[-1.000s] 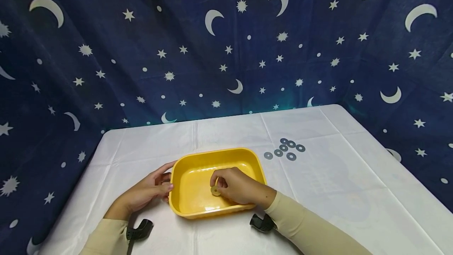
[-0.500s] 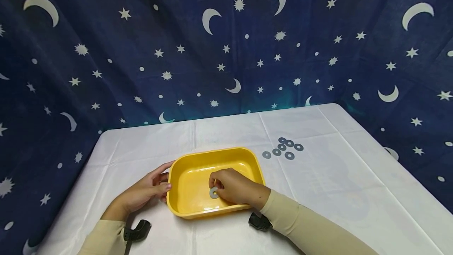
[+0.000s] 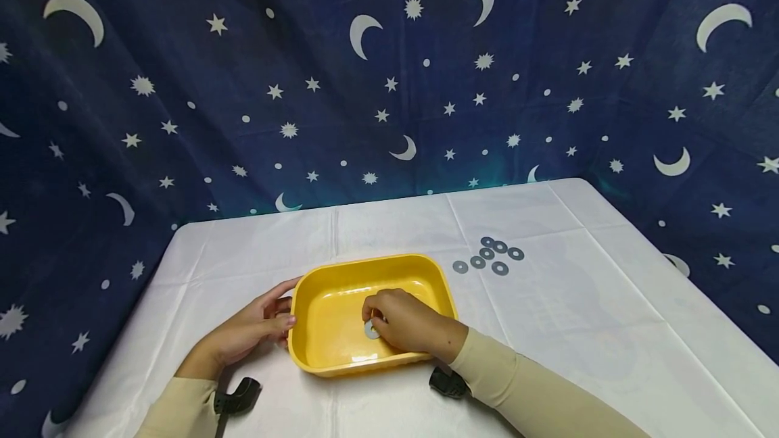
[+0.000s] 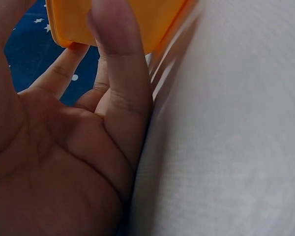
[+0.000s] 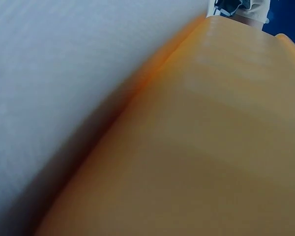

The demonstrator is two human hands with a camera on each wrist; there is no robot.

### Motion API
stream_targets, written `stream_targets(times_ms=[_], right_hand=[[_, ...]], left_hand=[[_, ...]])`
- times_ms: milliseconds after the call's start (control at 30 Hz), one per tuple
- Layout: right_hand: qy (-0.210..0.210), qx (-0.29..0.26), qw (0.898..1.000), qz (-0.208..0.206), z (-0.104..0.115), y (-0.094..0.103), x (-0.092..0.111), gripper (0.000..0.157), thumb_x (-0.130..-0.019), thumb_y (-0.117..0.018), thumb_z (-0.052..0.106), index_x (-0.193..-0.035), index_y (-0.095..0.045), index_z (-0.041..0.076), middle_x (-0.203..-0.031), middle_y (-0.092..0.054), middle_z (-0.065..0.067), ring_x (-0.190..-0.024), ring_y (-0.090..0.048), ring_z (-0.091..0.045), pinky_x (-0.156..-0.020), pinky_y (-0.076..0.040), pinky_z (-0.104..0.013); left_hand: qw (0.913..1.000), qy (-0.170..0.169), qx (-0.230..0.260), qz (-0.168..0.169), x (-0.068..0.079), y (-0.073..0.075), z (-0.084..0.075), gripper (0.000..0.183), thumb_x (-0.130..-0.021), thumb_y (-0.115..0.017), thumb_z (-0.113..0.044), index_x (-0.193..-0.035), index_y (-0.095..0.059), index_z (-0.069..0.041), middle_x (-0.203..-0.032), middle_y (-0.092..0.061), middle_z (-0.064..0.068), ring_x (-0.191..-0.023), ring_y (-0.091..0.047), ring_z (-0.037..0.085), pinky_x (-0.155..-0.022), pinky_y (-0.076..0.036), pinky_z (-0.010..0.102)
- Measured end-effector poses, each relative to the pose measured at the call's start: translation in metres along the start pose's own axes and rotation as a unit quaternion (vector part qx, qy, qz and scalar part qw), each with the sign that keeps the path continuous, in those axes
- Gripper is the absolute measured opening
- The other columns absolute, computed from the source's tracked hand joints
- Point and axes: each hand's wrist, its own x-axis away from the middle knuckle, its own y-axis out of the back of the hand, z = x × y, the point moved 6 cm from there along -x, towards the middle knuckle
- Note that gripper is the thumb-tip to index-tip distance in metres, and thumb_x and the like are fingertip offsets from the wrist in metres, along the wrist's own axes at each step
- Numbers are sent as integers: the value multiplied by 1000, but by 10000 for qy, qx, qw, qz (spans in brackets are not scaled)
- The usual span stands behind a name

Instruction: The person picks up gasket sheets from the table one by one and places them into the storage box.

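A yellow plastic tray (image 3: 309, 316) with raised walls stands on the white table. Inside it, my right hand (image 3: 404, 322) pinches a grey flat washer (image 3: 371, 330) low over the tray's floor; I cannot tell whether the washer touches it. My left hand (image 3: 246, 330) rests against the tray's left outer side, its fingers and thumb loosely bent and not gripping the wall. The left wrist view shows this palm (image 4: 54, 162) with fingertips against the tray. From the right wrist, only the tray's outer wall (image 5: 201, 128) and tablecloth appear; the right hand is hidden there.
Several grey washers (image 3: 500, 268) lie loosely grouped on the white tablecloth (image 3: 578, 303), right of and behind the tray. A dark blue curtain (image 3: 341, 113) with moons and stars hangs behind the table and at its sides.
The washer between the right fingers has tilted, turning from yellowish to pale grey as it catches light. The left hand and tray stay put; the view shifts slightly.
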Motion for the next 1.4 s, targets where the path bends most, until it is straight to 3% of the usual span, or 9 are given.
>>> stream_targets(times_ms=[300, 567, 700, 800, 1033, 1400], right_hand=[[206, 297, 9981, -508, 4, 10, 4, 12, -95, -60, 9, -97, -71, 12, -84, -62, 7, -75, -51, -6, -72, -46, -18], [193, 39, 9894, -1437, 11, 49, 28, 10, -94, -65, 14, -101, -71, 11, -90, -65, 6, -76, -57, -13, -67, -48, -19], [261, -56, 9829, -1822, 7, 70, 39, 11, -92, -68, 12, -102, -71, 11, -91, -67, 5, -78, -59, -15, -67, -50, -20], [176, -117, 9790, -2025, -2, 83, 44, 11, -91, -68, 10, -102, -71, 11, -89, -65, 6, -77, -57, -12, -67, -51, -21], [-122, -113, 9724, -2329, -33, 108, 47, 11, -93, -66, 9, -103, -71, 9, -88, -66, 2, -77, -55, -11, -69, -53, -27], [-893, -35, 9713, -2206, -85, 126, 47, 14, -94, -65, 11, -107, -69, 11, -83, -65, -4, -70, -55, -17, -59, -48, -27]], left_hand=[[10000, 34, -6, 0, -1, 0, 0, 71, -101, -57, -13, -159, -17, -13, -131, -56, 17, -91, -66, 21, -74, -59, 34], [9998, 199, -23, -67, -1, -1, 2, 71, -100, -59, -15, -159, -19, -17, -131, -57, 14, -93, -66, 21, -75, -59, 34], [10000, 83, -13, -16, -1, -1, 0, 69, -100, -57, -12, -158, -20, -17, -129, -57, 15, -91, -66, 20, -74, -59, 34], [10000, -22, -23, 62, 0, -1, -2, 69, -101, -56, -11, -159, -18, -14, -130, -56, 16, -91, -66, 20, -73, -59, 35], [9999, 103, -127, -44, 0, 1, -1, 71, -100, -57, -13, -159, -18, -16, -133, -55, 17, -95, -66, 22, -76, -60, 35], [9999, -17, -124, 33, 1, 1, -2, 70, -101, -57, -12, -159, -17, -14, -129, -56, 16, -90, -65, 19, -73, -59, 34]])
